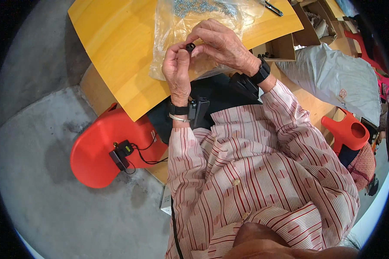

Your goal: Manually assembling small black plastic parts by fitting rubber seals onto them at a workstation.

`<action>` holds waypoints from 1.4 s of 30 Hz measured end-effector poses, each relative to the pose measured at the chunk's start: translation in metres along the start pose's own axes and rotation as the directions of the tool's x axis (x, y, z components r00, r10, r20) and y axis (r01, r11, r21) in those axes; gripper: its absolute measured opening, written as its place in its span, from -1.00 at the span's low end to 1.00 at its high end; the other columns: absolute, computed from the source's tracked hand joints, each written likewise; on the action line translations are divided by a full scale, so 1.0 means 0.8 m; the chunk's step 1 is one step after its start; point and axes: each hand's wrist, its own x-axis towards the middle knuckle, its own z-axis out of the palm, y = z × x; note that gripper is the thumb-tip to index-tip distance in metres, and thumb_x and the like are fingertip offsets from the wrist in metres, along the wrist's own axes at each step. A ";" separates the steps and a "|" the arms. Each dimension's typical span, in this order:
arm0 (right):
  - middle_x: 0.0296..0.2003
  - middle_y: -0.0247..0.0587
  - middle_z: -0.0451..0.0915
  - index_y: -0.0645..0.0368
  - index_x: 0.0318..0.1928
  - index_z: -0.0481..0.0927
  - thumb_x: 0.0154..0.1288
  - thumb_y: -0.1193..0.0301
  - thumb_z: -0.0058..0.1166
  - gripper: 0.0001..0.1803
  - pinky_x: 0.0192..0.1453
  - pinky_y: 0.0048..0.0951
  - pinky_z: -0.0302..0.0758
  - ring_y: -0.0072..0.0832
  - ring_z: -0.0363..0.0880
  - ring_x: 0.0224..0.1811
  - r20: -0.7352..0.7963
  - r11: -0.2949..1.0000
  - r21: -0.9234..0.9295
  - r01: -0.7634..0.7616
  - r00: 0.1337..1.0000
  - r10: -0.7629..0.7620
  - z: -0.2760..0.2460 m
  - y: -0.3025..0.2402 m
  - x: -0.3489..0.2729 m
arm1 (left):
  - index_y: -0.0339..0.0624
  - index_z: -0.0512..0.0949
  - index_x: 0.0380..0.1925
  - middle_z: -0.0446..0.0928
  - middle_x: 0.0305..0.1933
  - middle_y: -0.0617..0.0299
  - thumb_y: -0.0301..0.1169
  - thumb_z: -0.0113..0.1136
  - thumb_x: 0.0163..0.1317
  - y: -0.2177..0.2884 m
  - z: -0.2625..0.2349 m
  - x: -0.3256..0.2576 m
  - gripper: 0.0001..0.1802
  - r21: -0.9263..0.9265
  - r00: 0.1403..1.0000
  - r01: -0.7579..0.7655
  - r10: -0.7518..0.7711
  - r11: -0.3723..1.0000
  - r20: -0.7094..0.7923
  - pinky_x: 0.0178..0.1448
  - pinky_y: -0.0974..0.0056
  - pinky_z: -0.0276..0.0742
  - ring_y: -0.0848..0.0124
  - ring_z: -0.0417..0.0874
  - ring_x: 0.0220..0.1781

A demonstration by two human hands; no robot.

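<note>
Black part (190,46): small, pinched between fingers of left hand (177,69) and right hand (220,45), held above clear bag (168,34) on yellow table (116,47), likely so drops land there. Red stool (99,151) near left.

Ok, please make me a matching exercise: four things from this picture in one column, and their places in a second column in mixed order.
Things:
1. small black part
2. plastic bag
3. black device with cable
4. red stool

Places:
a. on the red seat, lower left
b. between the fingertips of left hand and right hand
c. at the right, beside the white sack
d. lying on the yellow table

Pairs: 1-b, 2-d, 3-a, 4-c
</note>
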 end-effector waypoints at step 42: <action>-0.47 -0.19 0.53 0.20 -0.33 0.56 0.19 0.28 0.12 -0.78 -0.23 -0.28 0.40 -0.22 0.51 -0.37 0.175 0.966 -0.259 0.009 0.984 0.037 -0.011 -0.002 0.010 | -0.26 0.52 -0.11 0.50 -0.18 0.06 -0.47 0.06 0.25 0.002 0.017 0.000 -0.77 0.650 0.938 -0.300 0.339 0.699 0.068 -0.08 0.26 0.46 0.16 0.54 -0.15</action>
